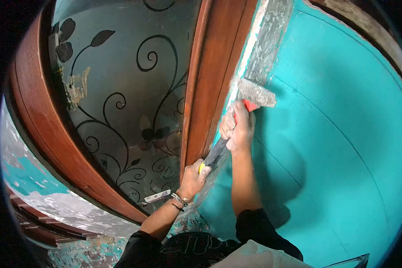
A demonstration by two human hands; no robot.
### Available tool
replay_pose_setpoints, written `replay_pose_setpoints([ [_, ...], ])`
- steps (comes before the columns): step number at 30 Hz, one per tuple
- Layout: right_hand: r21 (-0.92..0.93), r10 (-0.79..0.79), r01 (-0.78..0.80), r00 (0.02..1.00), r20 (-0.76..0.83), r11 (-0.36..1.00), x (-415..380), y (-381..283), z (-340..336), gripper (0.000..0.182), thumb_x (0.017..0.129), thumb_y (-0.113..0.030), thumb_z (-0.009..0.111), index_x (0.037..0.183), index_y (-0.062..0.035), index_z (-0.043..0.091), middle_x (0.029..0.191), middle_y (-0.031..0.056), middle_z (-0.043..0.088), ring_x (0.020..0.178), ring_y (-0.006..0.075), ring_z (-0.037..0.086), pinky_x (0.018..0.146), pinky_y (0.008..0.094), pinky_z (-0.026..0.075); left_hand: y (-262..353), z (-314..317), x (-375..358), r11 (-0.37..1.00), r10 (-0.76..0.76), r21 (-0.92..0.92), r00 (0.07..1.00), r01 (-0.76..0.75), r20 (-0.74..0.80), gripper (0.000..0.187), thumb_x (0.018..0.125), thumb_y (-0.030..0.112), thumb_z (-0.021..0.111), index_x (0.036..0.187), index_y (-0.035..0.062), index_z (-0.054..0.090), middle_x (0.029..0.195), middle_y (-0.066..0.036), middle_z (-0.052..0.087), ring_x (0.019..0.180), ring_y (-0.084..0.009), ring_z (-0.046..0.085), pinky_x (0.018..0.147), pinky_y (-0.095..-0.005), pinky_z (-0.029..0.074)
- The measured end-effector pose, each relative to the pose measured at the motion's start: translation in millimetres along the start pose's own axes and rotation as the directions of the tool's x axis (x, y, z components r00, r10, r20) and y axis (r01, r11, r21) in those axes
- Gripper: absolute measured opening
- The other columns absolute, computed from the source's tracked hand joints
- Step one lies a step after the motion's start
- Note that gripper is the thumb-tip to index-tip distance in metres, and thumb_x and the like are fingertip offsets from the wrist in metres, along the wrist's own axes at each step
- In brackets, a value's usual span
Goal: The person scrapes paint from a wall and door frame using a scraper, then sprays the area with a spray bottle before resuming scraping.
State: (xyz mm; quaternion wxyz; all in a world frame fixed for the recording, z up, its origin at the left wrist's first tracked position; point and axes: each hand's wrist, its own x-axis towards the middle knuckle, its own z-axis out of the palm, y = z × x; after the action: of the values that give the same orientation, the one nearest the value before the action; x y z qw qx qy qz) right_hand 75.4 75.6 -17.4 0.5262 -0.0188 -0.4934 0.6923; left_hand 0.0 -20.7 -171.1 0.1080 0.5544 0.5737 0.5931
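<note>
Turquoise paint is covering the wall on our right, while a rough grey strip is running beside the brown wooden frame and its frosted, vine-patterned glass. We are holding a dusty, wide-bladed scraper at the strip's edge: our right hand is gripping it near its red part, our left hand curling around the lower handle by a yellow patch

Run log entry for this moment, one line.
right hand: gripping tool below dusty head | left hand: gripping tool lower down | head: over grey strip and teal wall, contact unclear
</note>
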Motion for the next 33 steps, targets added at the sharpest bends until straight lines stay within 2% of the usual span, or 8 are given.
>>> replay_pose_setpoints([
  [13,-0.115,-0.097,0.104,0.993,0.06,0.988,50,-54,35,0.034,0.089,-0.033,0.044,0.062,-0.0139,0.038,0.043,-0.0041,0.031,0.029,0.0066,0.027,0.029,0.0226,0.022,60,-6,55,0.997,0.075,-0.03,0.995,-0.078,-0.071,0.03,0.086,0.027,0.051,0.076,-0.0011,0.047,0.061,-0.024,0.045,0.059,-0.043,0.047,0.052,-0.0395,0.039],
  [19,-0.051,-0.173,0.183,0.973,0.155,0.982,85,-95,61,0.024,0.089,-0.03,0.047,0.073,-0.0131,0.044,0.048,-0.0064,0.035,0.032,0.0044,0.028,0.03,0.0214,0.022,97,-14,92,0.975,0.216,-0.023,0.967,-0.221,-0.139,0.038,0.089,0.034,0.048,0.075,-0.0011,0.046,0.061,-0.024,0.045,0.059,-0.0433,0.046,0.052,-0.0396,0.038],
  [20,-0.051,-0.202,0.214,0.964,0.173,0.976,91,-103,64,0.023,0.089,-0.03,0.048,0.074,-0.013,0.046,0.048,-0.0068,0.035,0.033,0.0042,0.028,0.031,0.0208,0.022,105,-15,99,0.969,0.243,-0.02,0.959,-0.248,-0.146,0.032,0.09,0.027,0.046,0.075,-0.001,0.045,0.058,-0.018,0.038,0.05,-0.0307,0.038,0.05,-0.0361,0.036],
  [25,-0.063,-0.236,0.256,0.945,0.225,0.965,114,-134,76,0.027,0.085,-0.032,0.051,0.068,-0.0129,0.044,0.048,-0.0054,0.036,0.035,0.0052,0.029,0.033,0.0218,0.024,133,-18,122,0.959,0.261,-0.07,0.952,-0.275,-0.161,0.034,0.09,0.03,0.046,0.077,-0.0007,0.046,0.062,-0.021,0.044,0.058,-0.0382,0.044,0.052,-0.0398,0.037],
  [26,-0.049,-0.235,0.255,0.938,0.255,0.966,111,-135,73,0.026,0.085,-0.031,0.051,0.068,-0.0127,0.045,0.048,-0.0058,0.036,0.035,0.0048,0.029,0.033,0.0215,0.024,132,-18,120,0.959,0.26,-0.083,0.957,-0.272,-0.129,0.034,0.089,0.032,0.046,0.079,-0.0005,0.047,0.066,-0.024,0.049,0.065,-0.0437,0.05,0.053,-0.0437,0.038],
  [30,0.01,-0.081,0.082,0.936,0.343,0.997,64,-93,33,0.032,0.087,-0.04,0.048,0.068,-0.0143,0.044,0.046,-0.005,0.034,0.032,0.0054,0.028,0.03,0.0213,0.021,90,-4,67,0.955,0.289,-0.04,0.952,-0.294,-0.1,0.023,0.09,0.02,0.042,0.08,-0.0002,0.043,0.065,-0.022,0.041,0.06,-0.0406,0.045,0.053,-0.0415,0.035],
  [32,-0.019,0.138,-0.138,0.99,0.017,0.99,19,-54,14,0.037,0.085,-0.046,0.05,0.066,-0.0139,0.043,0.046,-0.0037,0.035,0.032,0.0063,0.03,0.029,0.0218,0.023,50,5,23,0.982,0.183,-0.04,0.982,-0.184,-0.039,0.023,0.088,0.023,0.044,0.089,0.0001,0.047,0.071,-0.026,0.051,0.067,-0.0433,0.052,0.056,-0.045,0.04],
  [33,-0.086,-0.001,0.007,0.997,0.073,0.996,-2,-22,-4,0.036,0.084,-0.043,0.051,0.067,-0.0126,0.042,0.046,-0.0028,0.036,0.032,0.007,0.031,0.03,0.0224,0.025,31,8,2,0.992,0.118,-0.035,0.993,-0.117,0.004,0.023,0.088,0.023,0.044,0.089,0.0,0.047,0.071,-0.026,0.051,0.068,-0.0438,0.052,0.056,-0.0455,0.04],
])
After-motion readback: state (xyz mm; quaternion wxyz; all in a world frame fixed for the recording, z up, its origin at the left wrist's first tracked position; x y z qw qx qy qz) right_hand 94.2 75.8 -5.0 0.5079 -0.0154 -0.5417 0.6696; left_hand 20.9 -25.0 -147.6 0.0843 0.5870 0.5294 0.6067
